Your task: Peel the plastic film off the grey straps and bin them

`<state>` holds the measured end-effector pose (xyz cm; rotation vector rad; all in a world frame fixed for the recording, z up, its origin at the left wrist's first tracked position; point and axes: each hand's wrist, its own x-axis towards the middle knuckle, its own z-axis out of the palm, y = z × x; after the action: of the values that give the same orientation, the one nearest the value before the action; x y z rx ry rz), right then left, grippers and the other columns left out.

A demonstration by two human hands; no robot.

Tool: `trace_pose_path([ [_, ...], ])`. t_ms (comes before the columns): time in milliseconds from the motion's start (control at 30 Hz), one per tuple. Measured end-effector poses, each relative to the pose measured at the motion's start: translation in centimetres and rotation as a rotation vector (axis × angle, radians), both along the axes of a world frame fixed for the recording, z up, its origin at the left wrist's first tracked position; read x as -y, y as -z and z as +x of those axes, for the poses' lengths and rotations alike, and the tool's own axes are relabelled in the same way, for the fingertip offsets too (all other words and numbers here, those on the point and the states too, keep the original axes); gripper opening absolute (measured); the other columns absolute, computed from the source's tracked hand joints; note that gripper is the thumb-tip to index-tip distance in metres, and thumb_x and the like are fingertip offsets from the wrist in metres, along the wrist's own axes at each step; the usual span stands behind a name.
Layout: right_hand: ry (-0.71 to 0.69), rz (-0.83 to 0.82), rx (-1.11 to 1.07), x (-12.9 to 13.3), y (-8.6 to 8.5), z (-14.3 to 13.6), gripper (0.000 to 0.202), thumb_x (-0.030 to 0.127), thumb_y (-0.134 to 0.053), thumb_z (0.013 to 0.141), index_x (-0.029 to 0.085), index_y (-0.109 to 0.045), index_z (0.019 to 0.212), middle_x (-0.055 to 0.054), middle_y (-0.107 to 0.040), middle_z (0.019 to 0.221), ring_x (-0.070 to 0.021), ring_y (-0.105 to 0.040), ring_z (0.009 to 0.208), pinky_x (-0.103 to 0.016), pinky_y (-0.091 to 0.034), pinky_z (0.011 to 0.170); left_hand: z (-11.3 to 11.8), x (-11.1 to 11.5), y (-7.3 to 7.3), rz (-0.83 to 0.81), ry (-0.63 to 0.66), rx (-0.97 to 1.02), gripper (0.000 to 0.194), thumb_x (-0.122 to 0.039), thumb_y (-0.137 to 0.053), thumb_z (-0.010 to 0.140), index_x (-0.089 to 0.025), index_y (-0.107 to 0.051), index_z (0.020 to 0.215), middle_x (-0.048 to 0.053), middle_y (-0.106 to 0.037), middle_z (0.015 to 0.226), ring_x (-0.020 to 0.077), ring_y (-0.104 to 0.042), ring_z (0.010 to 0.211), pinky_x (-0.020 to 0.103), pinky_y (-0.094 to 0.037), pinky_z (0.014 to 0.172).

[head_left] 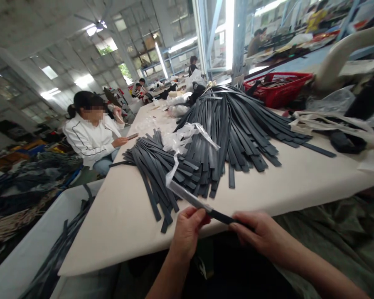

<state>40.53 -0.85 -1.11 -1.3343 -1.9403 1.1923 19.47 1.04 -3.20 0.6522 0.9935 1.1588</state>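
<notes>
A dark grey strap point(222, 217) is stretched between my two hands at the near table edge. My left hand point(188, 228) pinches it where a whitish, shiny strip point(187, 193) runs along it and trails off toward the pile. My right hand point(257, 234) is closed around the strap's other part, with its end hidden in the fingers. Just beyond lies a smaller bundle of dark straps point(156, 170), and behind it a large fanned heap of the same straps point(237, 124). Crumpled white film strips point(182, 139) rest on top of the straps.
The pale table point(112, 224) stretches away from me. A red basket point(279, 89) stands at the back right, near a cream cloth bag point(339, 124). At the left, a white bin point(50, 232) holds more straps, and a co-worker in a white jacket point(92, 139) sits beside the table.
</notes>
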Motion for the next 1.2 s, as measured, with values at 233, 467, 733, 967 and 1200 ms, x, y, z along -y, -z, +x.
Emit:
trace_pose_path([
  [233,-0.11,-0.248,-0.092,1.0,-0.5,0.7,0.035,0.047,-0.051,0.095,0.016,-0.065,0.089,-0.003,-0.066,0.074,-0.0123,-0.057,0.056,-0.02,-0.042,0.05,-0.8,0.2,0.0,-0.023,-0.051,0.029,0.033,-0.041,-0.092,0.059,-0.016,-0.08,0.078,0.007,-0.078,0.084,0.0141,-0.067,0.075,0.022,-0.052,0.071],
  [467,0.013,-0.041,0.031,1.3,1.8,-0.9,0.042,0.044,-0.043,0.096,0.016,-0.061,0.071,-0.003,-0.062,0.061,-0.0138,-0.053,0.053,-0.023,-0.037,0.049,0.8,1.7,1.0,-0.004,0.118,0.019,0.031,-0.04,-0.087,0.069,-0.014,-0.081,0.085,0.01,-0.078,0.088,0.018,-0.067,0.082,0.026,-0.051,0.077],
  [733,-0.072,-0.359,-0.08,3.8,4.2,0.3,0.046,0.054,-0.044,0.096,0.015,-0.064,0.083,-0.002,-0.061,0.067,-0.0113,-0.052,0.053,-0.02,-0.037,0.048,-1.4,1.9,2.3,-0.011,0.034,-0.112,0.035,-0.043,-0.086,0.068,-0.015,-0.081,0.089,0.011,-0.078,0.093,0.0201,-0.066,0.086,0.027,-0.049,0.079],
  [967,0.0,-0.282,-0.202,3.6,4.0,-2.2,0.052,0.06,-0.039,0.096,0.015,-0.061,0.083,-0.001,-0.057,0.063,-0.0121,-0.051,0.052,-0.02,-0.039,0.048,1.1,4.2,2.5,-0.023,0.246,-0.118,0.038,-0.042,-0.081,0.074,-0.012,-0.08,0.097,0.008,-0.075,0.078,0.0186,-0.065,0.072,0.027,-0.048,0.071],
  [1200,-0.132,-0.297,-0.153,5.8,6.4,-0.3,0.052,0.06,-0.041,0.097,0.015,-0.059,0.076,-0.001,-0.056,0.064,-0.0121,-0.051,0.056,-0.02,-0.039,0.052,-0.4,4.9,2.1,-0.063,0.189,-0.237,0.043,-0.05,-0.081,0.071,-0.016,-0.081,0.096,0.009,-0.076,0.087,0.0234,-0.065,0.08,0.032,-0.05,0.076],
])
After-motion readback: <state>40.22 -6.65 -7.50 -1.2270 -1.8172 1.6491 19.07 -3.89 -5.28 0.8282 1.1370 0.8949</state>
